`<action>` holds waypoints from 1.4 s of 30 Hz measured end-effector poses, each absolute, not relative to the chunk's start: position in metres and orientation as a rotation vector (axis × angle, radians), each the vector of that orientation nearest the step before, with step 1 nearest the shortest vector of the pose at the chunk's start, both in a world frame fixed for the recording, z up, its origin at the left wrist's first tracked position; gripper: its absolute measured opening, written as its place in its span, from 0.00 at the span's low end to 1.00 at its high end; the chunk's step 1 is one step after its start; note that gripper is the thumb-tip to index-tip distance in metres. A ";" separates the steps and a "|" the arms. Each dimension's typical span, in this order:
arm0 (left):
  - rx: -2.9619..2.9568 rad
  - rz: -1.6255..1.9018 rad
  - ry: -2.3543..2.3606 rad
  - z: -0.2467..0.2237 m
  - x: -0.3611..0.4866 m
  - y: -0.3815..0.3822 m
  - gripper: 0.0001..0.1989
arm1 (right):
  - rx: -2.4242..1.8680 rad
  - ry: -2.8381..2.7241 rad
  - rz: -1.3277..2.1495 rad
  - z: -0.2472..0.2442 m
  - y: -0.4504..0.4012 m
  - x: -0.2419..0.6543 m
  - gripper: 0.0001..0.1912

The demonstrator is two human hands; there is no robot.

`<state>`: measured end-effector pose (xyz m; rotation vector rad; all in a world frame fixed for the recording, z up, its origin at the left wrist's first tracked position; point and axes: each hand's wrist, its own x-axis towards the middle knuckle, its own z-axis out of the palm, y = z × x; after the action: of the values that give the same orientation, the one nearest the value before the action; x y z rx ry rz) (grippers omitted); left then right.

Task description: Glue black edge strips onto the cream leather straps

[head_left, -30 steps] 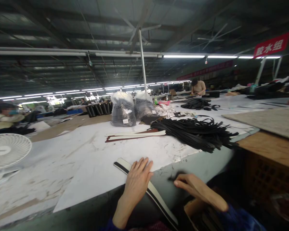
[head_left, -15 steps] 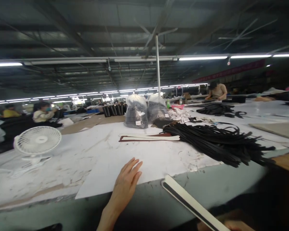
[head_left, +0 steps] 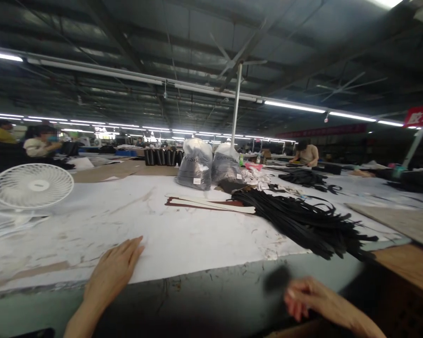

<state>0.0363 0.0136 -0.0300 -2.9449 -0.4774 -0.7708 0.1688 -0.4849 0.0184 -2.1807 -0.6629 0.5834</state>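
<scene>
My left hand (head_left: 114, 268) rests over the white sheet (head_left: 155, 230) near the table's front edge, its fingers stretched out and holding nothing. At the lower right, my right hand (head_left: 312, 298) hovers at the front edge with its fingers curled together; whether something small is between them is hidden. Cream strips (head_left: 211, 204) lie across reddish-brown strips (head_left: 172, 202) in the middle of the table. Just right of these spreads a large bundle of black straps (head_left: 299, 216).
A white fan (head_left: 31, 186) stands at the left. Filled plastic bags (head_left: 196, 164) sit behind the strips, with black rolls (head_left: 162, 157) beyond. A grey board (head_left: 391, 223) lies at the right. Other people work farther back.
My left hand has moved left. The cream strip with a dark stripe, earlier beside my right hand, is out of sight. My right hand has come farther into view; the camera view has shifted.
</scene>
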 end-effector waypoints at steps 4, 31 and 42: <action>-2.943 -0.710 -0.500 -0.025 0.035 0.007 0.27 | -2.204 -1.125 0.235 0.087 -0.398 0.244 0.28; -3.072 -0.711 -0.599 -0.008 0.030 -0.011 0.23 | -2.372 -1.728 -0.281 0.024 -0.255 0.256 0.19; -3.259 -0.736 -0.349 0.005 0.016 -0.012 0.20 | -2.308 -1.882 -0.109 0.052 -0.287 0.192 0.19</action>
<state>0.0160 -0.0116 0.0048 -3.2593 -0.3489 -0.7363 0.1921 -0.2872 0.0522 -2.3084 -1.8824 -0.1093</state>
